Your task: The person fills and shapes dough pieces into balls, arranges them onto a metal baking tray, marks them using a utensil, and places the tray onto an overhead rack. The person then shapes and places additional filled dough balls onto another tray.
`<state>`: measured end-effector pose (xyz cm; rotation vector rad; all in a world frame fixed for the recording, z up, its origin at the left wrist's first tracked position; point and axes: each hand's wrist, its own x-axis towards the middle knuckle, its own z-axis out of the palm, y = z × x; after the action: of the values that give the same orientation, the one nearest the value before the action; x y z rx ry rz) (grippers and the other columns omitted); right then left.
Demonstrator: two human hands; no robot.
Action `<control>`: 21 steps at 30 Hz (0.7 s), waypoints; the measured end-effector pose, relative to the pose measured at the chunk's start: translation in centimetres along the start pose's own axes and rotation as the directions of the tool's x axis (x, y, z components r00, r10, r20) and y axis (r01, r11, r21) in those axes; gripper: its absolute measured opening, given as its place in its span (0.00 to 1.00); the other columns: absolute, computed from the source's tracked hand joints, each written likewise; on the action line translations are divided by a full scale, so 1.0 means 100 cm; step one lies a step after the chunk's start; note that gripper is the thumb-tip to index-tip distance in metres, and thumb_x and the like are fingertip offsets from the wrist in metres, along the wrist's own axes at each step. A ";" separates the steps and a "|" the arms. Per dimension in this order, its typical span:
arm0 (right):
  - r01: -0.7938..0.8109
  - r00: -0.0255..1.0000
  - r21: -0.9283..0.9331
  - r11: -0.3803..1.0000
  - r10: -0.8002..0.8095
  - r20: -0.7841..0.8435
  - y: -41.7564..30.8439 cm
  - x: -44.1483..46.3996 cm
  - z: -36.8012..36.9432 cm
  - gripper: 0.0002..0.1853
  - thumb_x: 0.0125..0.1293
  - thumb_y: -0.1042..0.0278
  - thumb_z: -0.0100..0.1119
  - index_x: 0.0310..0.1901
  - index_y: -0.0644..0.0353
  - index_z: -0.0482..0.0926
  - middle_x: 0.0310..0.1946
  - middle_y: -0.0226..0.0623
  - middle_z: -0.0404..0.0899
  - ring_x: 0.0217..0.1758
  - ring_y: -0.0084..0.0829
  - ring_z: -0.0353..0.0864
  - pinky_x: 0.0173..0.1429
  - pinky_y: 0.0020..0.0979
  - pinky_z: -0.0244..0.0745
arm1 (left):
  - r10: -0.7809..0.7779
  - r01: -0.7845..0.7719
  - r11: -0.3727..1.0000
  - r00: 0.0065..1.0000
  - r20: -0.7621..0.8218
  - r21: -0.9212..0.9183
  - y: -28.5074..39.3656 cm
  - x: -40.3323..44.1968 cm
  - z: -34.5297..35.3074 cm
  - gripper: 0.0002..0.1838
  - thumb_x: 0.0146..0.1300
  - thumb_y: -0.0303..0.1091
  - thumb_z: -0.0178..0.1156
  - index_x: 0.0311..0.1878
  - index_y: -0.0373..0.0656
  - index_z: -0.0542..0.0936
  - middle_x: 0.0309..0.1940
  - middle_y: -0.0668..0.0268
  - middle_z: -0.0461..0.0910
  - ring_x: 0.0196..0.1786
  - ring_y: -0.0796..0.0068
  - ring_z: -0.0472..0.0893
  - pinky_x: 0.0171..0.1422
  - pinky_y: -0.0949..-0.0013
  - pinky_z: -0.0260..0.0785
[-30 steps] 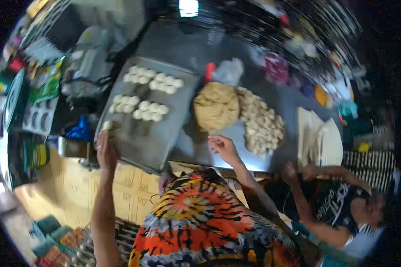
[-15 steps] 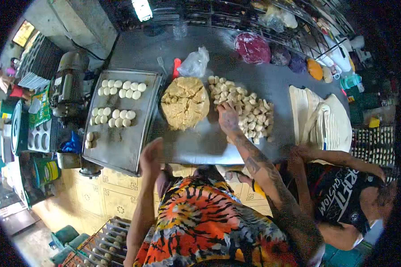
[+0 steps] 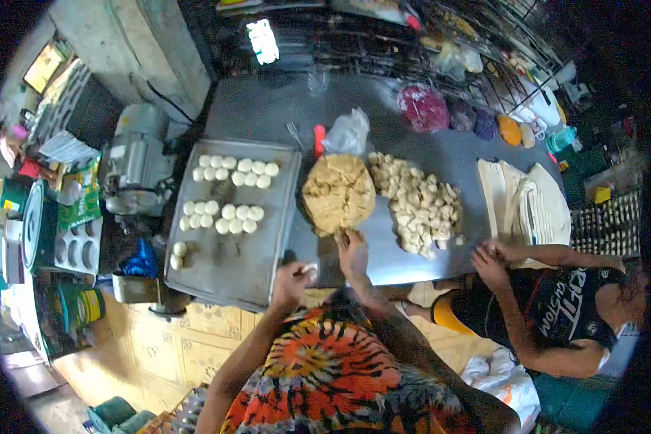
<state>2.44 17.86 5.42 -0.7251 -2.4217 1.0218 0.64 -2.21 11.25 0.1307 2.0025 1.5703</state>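
Note:
My left hand [image 3: 291, 286] is closed around a small pale dough piece [image 3: 309, 269] by the right front corner of the metal tray [image 3: 273, 239]. My right hand [image 3: 353, 257] reaches to the front edge of a round, cracked mound of tan filling [image 3: 327, 192], its fingertips pinched together on the filling. To the right of the mound lies a heap of cut dough pieces [image 3: 421, 210]. On the tray, smooth white dough balls [image 3: 240, 219] sit in small groups.
Behind the mound are a clear plastic bag [image 3: 348, 132], a red-handled tool [image 3: 319, 139] and a fork [image 3: 294, 132]. Folded cloths [image 3: 532, 206] lie at right, near a co-worker's hands [image 3: 490, 262]. A grey machine [image 3: 139, 163] stands left of the tray.
My right hand has left the dough heap and come to the filling's front edge. My left hand has moved right, now showing a dough piece. The view has shifted.

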 end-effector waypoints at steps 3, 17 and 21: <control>0.036 0.996 -0.097 0.995 -0.044 -0.078 -0.003 -0.001 0.021 0.10 0.66 0.64 0.65 0.45 0.58 0.84 0.42 0.40 0.81 0.40 0.45 0.80 0.43 0.40 0.77 | 0.124 -0.124 0.992 0.992 0.023 -0.002 -0.021 0.006 -0.006 0.11 0.62 0.30 0.69 0.45 0.35 0.85 0.31 0.65 0.86 0.31 0.79 0.79 0.36 0.74 0.72; 0.430 0.901 -0.368 0.825 -0.418 0.115 0.030 0.012 0.009 0.06 0.65 0.65 0.64 0.39 0.55 0.82 0.39 0.38 0.75 0.37 0.42 0.77 0.38 0.38 0.75 | -0.049 0.055 0.981 0.998 0.040 -0.184 -0.011 0.001 0.006 0.12 0.65 0.29 0.68 0.48 0.32 0.85 0.37 0.61 0.87 0.37 0.72 0.86 0.40 0.73 0.81; 0.617 0.787 -0.336 0.712 -0.559 0.261 0.046 0.024 0.001 0.04 0.62 0.66 0.65 0.36 0.55 0.82 0.38 0.36 0.73 0.35 0.40 0.77 0.36 0.37 0.75 | 0.023 -0.024 0.990 1.000 -0.010 -0.138 -0.012 -0.002 0.026 0.12 0.65 0.28 0.68 0.48 0.31 0.85 0.37 0.59 0.87 0.36 0.70 0.87 0.39 0.72 0.82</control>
<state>1.91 21.99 2.35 0.0564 -2.7367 0.3128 2.49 -0.42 9.84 0.0940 1.8976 1.7215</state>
